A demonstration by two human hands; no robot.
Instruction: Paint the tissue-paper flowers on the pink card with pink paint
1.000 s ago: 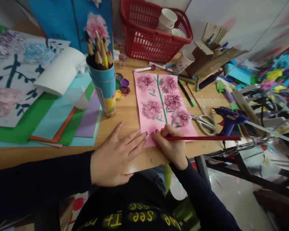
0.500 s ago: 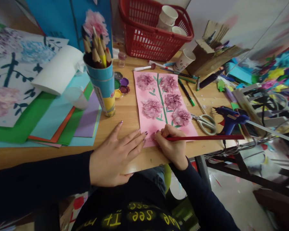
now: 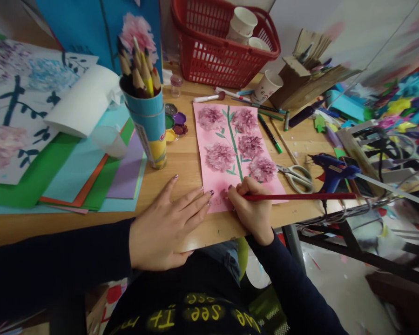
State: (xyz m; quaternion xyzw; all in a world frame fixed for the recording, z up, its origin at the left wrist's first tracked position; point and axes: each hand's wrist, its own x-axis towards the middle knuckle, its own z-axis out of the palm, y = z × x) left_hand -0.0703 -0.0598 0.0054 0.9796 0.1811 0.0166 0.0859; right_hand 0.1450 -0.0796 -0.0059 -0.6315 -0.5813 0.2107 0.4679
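Note:
A pink sheet of paper (image 3: 212, 186) lies on the wooden table, bearing several fluffy pink flowers and a painted green stem with leaves. My right hand (image 3: 253, 204) is closed around a long red pencil (image 3: 300, 197) low on the sheet; its tip is hidden by my fingers. Faint marks show on the paper just left of that hand. My left hand (image 3: 171, 223) rests flat with fingers spread, its fingertips on the sheet's lower left edge and its palm by the table's front edge.
Left of the sheet stand a pencil-filled cup (image 3: 146, 125) and paint pots (image 3: 176, 122). Coloured papers (image 3: 125, 174) lie further left. Scissors (image 3: 296, 179) and a blue glue gun (image 3: 330, 172) are at the right. A red basket (image 3: 223, 60) with paper cups stands behind.
My right hand has shifted slightly to the right along the paper with the red pencil, uncovering faint marks. The pencil's far end has risen a little. My left hand stays in place.

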